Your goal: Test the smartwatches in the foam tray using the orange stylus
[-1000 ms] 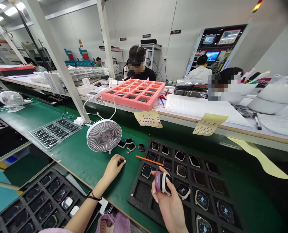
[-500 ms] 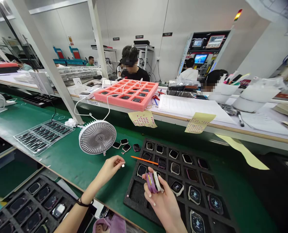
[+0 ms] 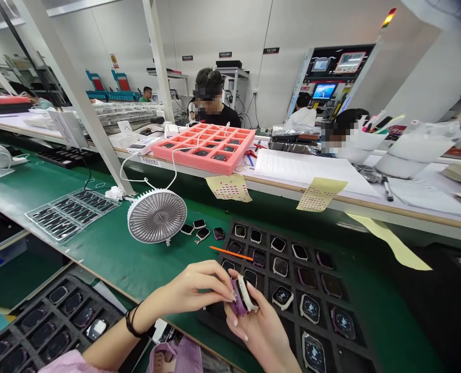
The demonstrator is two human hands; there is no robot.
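Purple smartwatch case [image 3: 237, 305] and white smartwatch case [image 3: 247, 297] stand on edge, side by side, just below and right of the frame's centre, in the grip of the right hand [image 3: 258, 324], which is closed around the pair with the thumb on the white side. The left hand [image 3: 195, 287] reaches in from the lower left, its bunched fingertips touching the purple case; whether its grip pinches a small part cannot be told. Below and around the right hand, a black foam tray [image 3: 267, 241] fills the lower right, with smartwatches in many compartments. An orange stick [image 3: 230, 253] lies across its upper left edge. Just beyond, four loose smartwatches [image 3: 203, 234] lie on the green desk [image 3: 114, 238] near a white fan [image 3: 157, 216], left of centre. A clear plastic tray [image 3: 75, 215] of dark parts lies farther left, and a second black foam tray [image 3: 53, 312] of smartwatches occupies the lower left. Above centre, a pink foam tray [image 3: 215, 167] rests on a raised shelf [image 3: 277, 182].
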